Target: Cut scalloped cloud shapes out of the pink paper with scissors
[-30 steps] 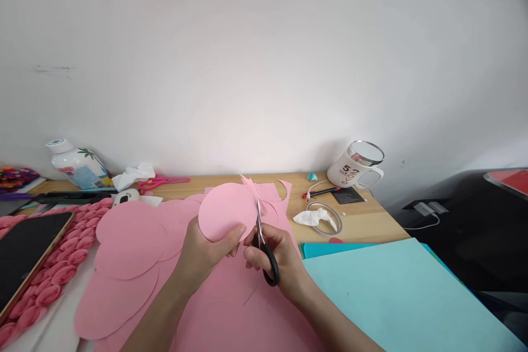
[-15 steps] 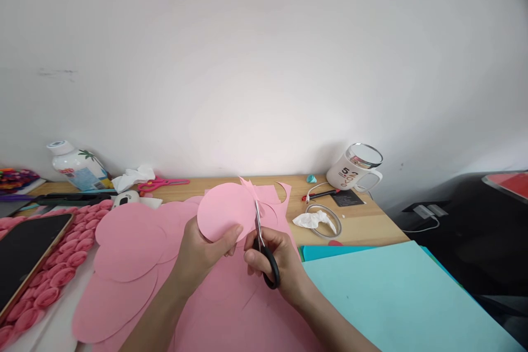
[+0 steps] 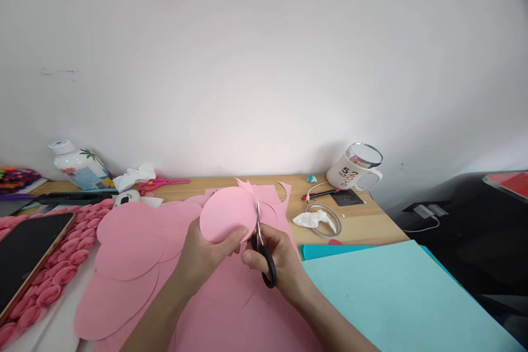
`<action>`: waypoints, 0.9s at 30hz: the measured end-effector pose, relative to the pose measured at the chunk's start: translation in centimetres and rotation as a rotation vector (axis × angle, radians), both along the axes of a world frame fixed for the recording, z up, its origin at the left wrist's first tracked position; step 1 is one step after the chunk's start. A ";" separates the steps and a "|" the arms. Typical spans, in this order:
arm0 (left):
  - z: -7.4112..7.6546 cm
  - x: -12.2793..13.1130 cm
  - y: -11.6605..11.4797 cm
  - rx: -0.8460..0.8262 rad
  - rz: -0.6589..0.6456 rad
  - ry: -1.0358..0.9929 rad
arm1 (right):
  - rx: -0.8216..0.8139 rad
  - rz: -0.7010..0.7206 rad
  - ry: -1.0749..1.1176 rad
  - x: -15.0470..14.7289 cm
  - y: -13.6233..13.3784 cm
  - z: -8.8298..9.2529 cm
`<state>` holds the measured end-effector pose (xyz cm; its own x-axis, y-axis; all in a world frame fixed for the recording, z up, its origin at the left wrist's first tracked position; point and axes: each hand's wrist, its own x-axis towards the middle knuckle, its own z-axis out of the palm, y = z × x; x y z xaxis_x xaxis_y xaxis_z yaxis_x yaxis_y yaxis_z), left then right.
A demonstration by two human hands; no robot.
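Note:
A round pink paper piece (image 3: 226, 213) is pinched in my left hand (image 3: 210, 250), thumb on top and the other fingers underneath. My right hand (image 3: 274, 256) is closed round the black handles of a pair of scissors (image 3: 268, 264). The metal blades stand at the right edge of the pink circle, pointing away from me. A pointed pink offcut (image 3: 244, 184) juts up at the circle's far edge. Beneath both hands lie pink paper sheets (image 3: 239, 313), and several large rounded pink paper shapes (image 3: 127, 247) overlap to the left.
Light blue paper (image 3: 396, 291) lies at the right. Behind it are a white mug (image 3: 348, 170), a red pen (image 3: 322, 194), a coiled cable (image 3: 339, 226) and a tissue (image 3: 315, 221). Pink scissors (image 3: 165, 182), a white bottle (image 3: 80, 168) and a phone (image 3: 33, 253) are at the left.
The paper circle has tilted and shifted slightly down and right in my left hand. The scissors have turned a little more upright at its edge, and the offcut has moved slightly left.

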<state>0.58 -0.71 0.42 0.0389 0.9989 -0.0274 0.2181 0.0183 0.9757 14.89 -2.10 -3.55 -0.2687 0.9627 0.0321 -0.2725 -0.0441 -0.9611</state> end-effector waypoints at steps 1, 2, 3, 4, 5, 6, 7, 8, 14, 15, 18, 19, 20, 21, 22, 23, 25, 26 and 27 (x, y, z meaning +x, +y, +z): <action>0.0 0.0 -0.1 -0.001 0.001 0.015 | 0.013 -0.001 0.004 0.1 0.1 0.0; 0.0 0.0 -0.1 0.003 0.002 0.029 | 0.022 -0.001 0.003 0.1 0.1 0.1; 0.0 0.0 -0.1 0.007 0.003 0.042 | 0.025 0.000 -0.002 0.2 0.1 0.1; 0.0 0.0 -0.1 0.010 0.005 0.053 | 0.025 0.001 -0.008 0.3 0.1 0.1; 0.0 0.0 -0.2 0.012 0.008 0.060 | 0.025 0.002 -0.015 0.3 0.1 0.2; 0.0 0.0 -0.2 0.013 0.010 0.063 | 0.025 0.001 -0.023 0.3 0.1 0.2; 0.0 0.0 -0.2 0.016 0.016 0.065 | 0.025 -0.001 -0.033 0.3 0.0 0.2; 0.0 0.0 -0.1 0.020 0.020 0.065 | 0.024 -0.002 -0.045 0.4 0.0 0.3; -0.1 0.0 0.0 0.037 0.022 0.072 | 0.028 -0.006 -0.075 0.3 0.0 0.4; -0.1 0.0 0.0 0.038 0.027 0.072 | 0.025 -0.007 -0.076 0.2 0.0 0.5; -0.1 0.0 0.0 0.042 0.035 0.072 | 0.011 -0.006 -0.080 0.3 0.0 0.5; -0.1 -0.1 0.0 0.045 0.034 0.070 | 0.011 -0.006 -0.080 0.3 0.0 0.4; -0.1 -0.1 0.0 0.048 0.033 0.067 | 0.013 -0.006 -0.080 0.3 0.0 0.4; -0.1 -0.1 0.0 0.051 0.033 0.064 | 0.016 -0.007 -0.080 0.3 0.0 0.3; -0.1 -0.1 0.1 0.052 0.034 0.061 | 0.020 -0.007 -0.082 0.3 0.0 0.2; -0.1 -0.2 0.1 0.052 0.037 0.059 | 0.024 -0.007 -0.084 0.4 0.0 0.2; -0.1 -0.2 0.1 0.052 0.037 0.056 | 0.028 -0.009 -0.091 0.4 0.0 0.0; -0.2 -0.2 0.1 0.052 0.038 0.055 | 0.027 -0.010 -0.096 0.4 0.0 -0.1; -0.2 -0.2 0.1 0.053 0.039 0.054 | 0.026 -0.011 -0.099 0.4 0.1 -0.2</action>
